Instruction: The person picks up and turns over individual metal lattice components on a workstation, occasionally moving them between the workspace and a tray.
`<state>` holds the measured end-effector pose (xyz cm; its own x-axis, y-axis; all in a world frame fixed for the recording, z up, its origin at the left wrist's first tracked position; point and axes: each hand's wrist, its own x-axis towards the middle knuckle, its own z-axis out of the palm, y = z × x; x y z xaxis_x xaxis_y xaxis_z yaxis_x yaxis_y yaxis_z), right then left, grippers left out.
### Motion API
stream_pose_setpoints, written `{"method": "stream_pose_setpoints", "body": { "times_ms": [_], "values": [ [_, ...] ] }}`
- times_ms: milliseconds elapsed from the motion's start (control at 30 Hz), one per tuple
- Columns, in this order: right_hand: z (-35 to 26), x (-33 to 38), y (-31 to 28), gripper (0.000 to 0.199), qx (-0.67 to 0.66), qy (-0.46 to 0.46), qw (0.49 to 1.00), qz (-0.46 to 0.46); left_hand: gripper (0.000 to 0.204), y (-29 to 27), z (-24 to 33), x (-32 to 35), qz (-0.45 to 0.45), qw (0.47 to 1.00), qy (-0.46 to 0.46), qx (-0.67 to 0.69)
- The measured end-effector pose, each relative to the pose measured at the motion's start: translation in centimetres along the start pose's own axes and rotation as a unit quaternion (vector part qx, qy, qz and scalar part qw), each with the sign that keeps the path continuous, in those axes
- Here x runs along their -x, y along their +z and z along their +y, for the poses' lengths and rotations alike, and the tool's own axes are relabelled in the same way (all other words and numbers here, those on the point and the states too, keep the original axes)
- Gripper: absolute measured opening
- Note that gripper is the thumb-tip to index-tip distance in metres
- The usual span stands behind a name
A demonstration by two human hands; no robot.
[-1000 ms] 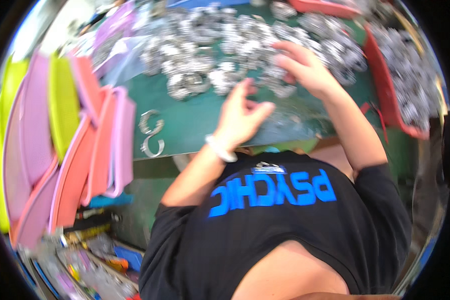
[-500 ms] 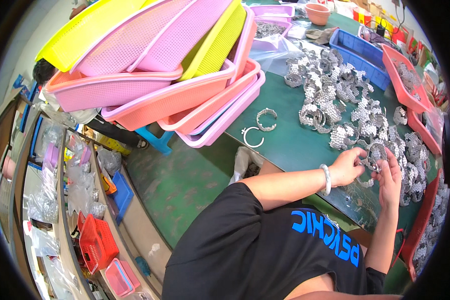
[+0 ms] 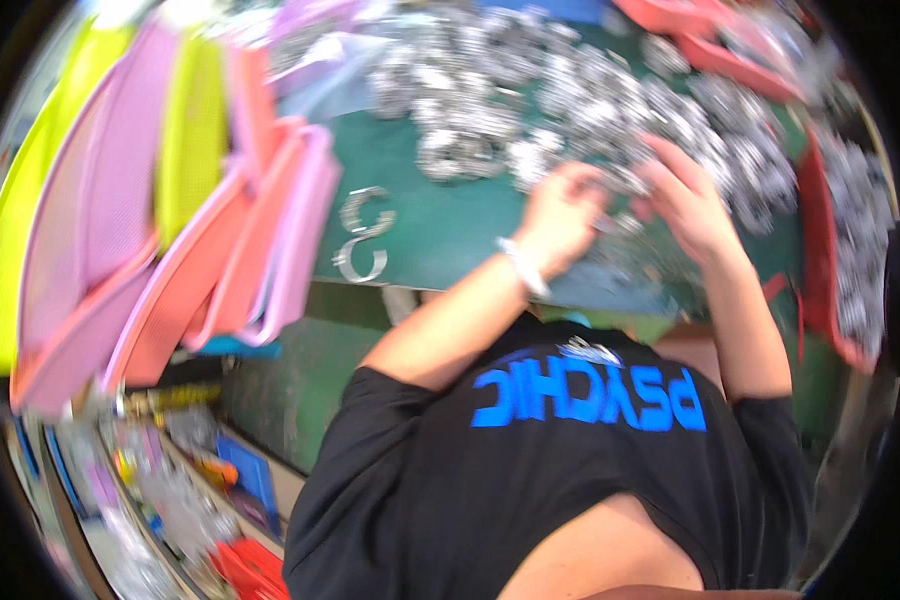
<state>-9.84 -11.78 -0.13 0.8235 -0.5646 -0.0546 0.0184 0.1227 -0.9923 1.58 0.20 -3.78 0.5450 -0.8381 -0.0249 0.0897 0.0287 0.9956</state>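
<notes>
My left hand [image 3: 567, 215], with a pale bangle [image 3: 524, 268] on its wrist, is pinched at the left side of a silver cuff bracelet [image 3: 622, 181]. My right hand [image 3: 688, 200] grips the same bracelet from the right, fingers bent round it. Motion blur hides the exact fingertip contact. Just beyond both hands spreads a large pile of silver scaly-patterned bracelets [image 3: 460, 90]. Apart from it, near the table's left edge, lie a patterned cuff [image 3: 368, 206] and a plain open ring-shaped piece [image 3: 360, 262].
Pink, yellow and lilac plastic baskets [image 3: 185, 150] are stacked at the left. A red tray [image 3: 816, 250] of silver pieces stands at the right of the green table [image 3: 430, 235]. Another red tray [image 3: 735, 65] is at the far right. Shelves with bagged goods [image 3: 160, 480] are lower left.
My view has swung right and down, so the table and baskets sit further left in the picture. Both hands remain together at the bracelet; the picture is now blurred.
</notes>
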Motion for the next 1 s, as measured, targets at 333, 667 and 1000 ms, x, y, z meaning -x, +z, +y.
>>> {"method": "stream_pose_setpoints", "body": {
  "times_ms": [333, 667, 1000],
  "values": [
    [1.7, -0.1, -1.4, 0.041, -0.012, -0.013, 0.999, -0.048, 0.012, -0.9, 0.6, -0.7, -0.087, 0.973, -0.134, 0.164],
    [1.9, 0.6, -2.1, 0.04, 0.028, -0.032, 0.998, -0.035, 0.011, -2.1, 0.6, -0.9, -0.041, 0.99, -0.012, -0.138],
    [2.5, 1.8, -3.7, 0.043, -0.089, -0.058, 0.994, 0.001, 0.017, -2.9, -1.1, -1.7, -0.073, 0.974, 0.046, -0.207]
  ]
}}
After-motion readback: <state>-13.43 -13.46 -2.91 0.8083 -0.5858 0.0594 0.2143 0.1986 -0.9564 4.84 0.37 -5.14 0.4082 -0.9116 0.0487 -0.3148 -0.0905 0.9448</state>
